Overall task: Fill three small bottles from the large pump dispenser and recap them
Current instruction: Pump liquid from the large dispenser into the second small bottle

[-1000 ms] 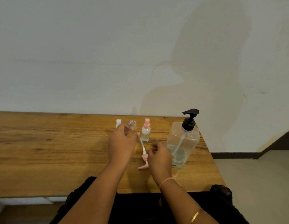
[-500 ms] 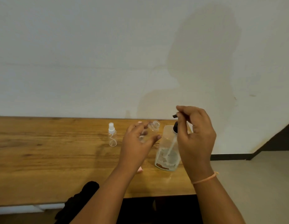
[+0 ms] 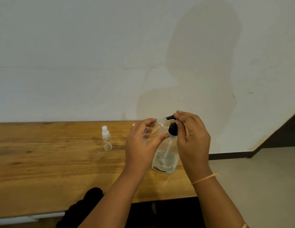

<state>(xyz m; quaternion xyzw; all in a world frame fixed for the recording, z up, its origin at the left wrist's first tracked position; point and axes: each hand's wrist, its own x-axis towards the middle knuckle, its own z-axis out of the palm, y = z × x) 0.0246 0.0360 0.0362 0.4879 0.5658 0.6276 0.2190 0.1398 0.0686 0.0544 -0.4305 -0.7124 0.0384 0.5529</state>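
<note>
Just right of frame centre, gripped tilted in the curled left hand (image 3: 141, 145): uncapped small bottle (image 3: 157, 127), mouth at the spout. Curled round the black pump head (image 3: 170, 118) of the large dispenser (image 3: 164, 162): right hand (image 3: 191, 134). Left of centre, upright and capped on the table (image 3: 44, 162): second small bottle (image 3: 106, 139).

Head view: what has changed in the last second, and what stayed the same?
The right hand rose from the table and took hold of the pump head. The left hand carried the open small bottle rightward to the nozzle. It kept its grip; the dispenser and white-capped bottle stayed standing.
</note>
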